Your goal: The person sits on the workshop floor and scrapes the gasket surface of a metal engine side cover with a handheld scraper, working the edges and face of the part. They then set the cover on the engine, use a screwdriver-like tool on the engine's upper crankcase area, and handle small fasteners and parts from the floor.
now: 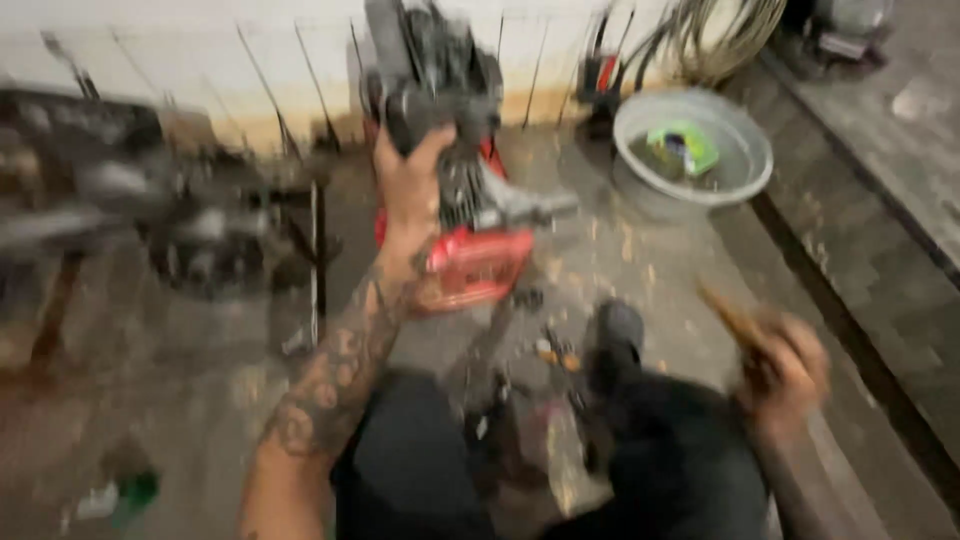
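The left hand (412, 195) clamps its fingers around the dark, red-based engine block (455, 150) held above the concrete floor (640, 260), needing a steadier grip, while the right hand (785, 370) grasps a blurred brownish tool (728, 313).

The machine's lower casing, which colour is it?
Red, on the machine that the left hand grips; head view.
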